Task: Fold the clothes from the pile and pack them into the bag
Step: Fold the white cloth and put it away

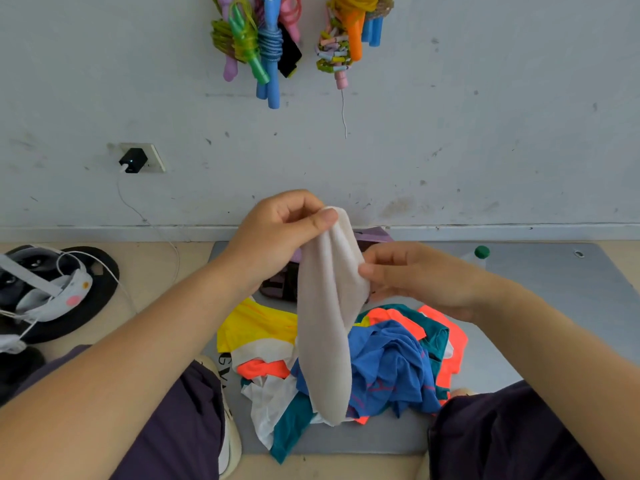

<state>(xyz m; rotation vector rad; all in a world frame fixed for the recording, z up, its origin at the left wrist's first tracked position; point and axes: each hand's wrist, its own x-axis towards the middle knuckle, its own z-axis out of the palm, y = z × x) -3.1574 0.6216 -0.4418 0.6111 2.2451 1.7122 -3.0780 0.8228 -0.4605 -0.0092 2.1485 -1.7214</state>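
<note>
A pale cream garment (329, 323) hangs in front of me over the pile. My left hand (280, 230) pinches its top edge between thumb and fingers. My right hand (412, 275) pinches its right side a little lower. Below lies the pile of clothes (388, 362): blue, teal, orange, yellow and white pieces, crumpled together on a grey mat (540, 306). A purple bag (280, 282) sits behind the garment near the wall, mostly hidden by my hands and the cloth.
A bottle with a green cap (481, 252) lies on the mat at the right. Black round weights with white straps (52, 289) lie on the floor at the left. A charger (133, 161) and its cable hang on the wall; skipping ropes (263, 39) hang above.
</note>
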